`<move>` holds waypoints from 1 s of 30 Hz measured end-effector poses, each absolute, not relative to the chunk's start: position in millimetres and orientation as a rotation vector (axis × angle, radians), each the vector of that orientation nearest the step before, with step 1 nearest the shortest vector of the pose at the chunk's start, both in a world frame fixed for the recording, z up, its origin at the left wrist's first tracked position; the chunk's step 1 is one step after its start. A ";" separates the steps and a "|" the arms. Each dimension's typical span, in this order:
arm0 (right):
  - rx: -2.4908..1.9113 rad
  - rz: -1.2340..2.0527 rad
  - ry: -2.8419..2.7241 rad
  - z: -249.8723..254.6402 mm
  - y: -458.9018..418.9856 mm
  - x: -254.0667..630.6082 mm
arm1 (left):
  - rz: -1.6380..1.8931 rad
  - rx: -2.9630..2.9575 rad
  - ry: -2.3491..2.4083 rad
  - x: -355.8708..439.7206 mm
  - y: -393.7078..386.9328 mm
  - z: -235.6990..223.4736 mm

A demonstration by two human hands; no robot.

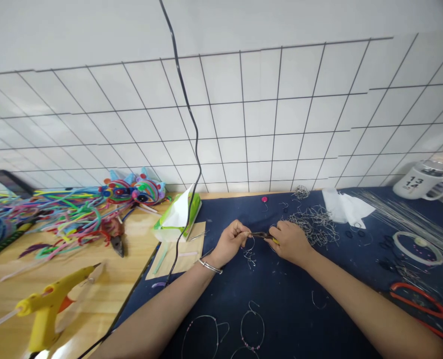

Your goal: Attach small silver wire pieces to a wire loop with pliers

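Note:
Near the middle of the dark blue cloth, my left hand (236, 237) pinches a thin bent wire piece (250, 257), whose loops hang below the fingers. From the right, my right hand (287, 240) is closed round a pair of pliers (261, 234) with a bit of yellow handle showing. The plier jaws reach to the wire at my left fingertips; their exact grip on it is too small to make out. A tangled heap of wire pieces (315, 225) lies just beyond my right hand. Closer to me are wire rings with pink beads (252, 329).
At left lie a yellow glue gun (53, 299), other pliers (117, 244) and colourful pipe cleaners (68, 224). A tissue pack (180, 217) stands behind my left wrist, with a black cable (186, 94) across it. Rightward are straight wires (404, 214), a mug (421, 180) and red handles (418, 298).

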State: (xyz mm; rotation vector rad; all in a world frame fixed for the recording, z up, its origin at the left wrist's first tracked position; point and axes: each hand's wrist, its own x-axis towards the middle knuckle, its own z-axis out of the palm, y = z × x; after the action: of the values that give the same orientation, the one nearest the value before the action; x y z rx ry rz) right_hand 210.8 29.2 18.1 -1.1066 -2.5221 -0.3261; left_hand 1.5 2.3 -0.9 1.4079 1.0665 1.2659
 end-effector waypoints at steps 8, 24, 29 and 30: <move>-1.183 -0.153 -2.489 7.0 29.7 210.5 | 1.281 1.394 1.078 2.4 3.3 -1.5; -1.244 0.001 -2.420 2.1 30.0 208.3 | 1.232 1.400 1.139 3.3 1.7 0.9; -1.210 -0.021 -2.429 -1.2 29.1 208.8 | 1.196 1.400 1.124 3.6 2.7 -1.9; -1.212 -0.010 -2.426 -2.4 28.9 208.6 | 1.198 1.386 1.111 3.6 2.8 -2.1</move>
State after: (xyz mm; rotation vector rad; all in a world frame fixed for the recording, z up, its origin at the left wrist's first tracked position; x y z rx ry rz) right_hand 208.6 28.9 -2.4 -1.2123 -2.4263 -0.0096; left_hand 3.6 2.8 -2.1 1.3863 1.1114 1.1984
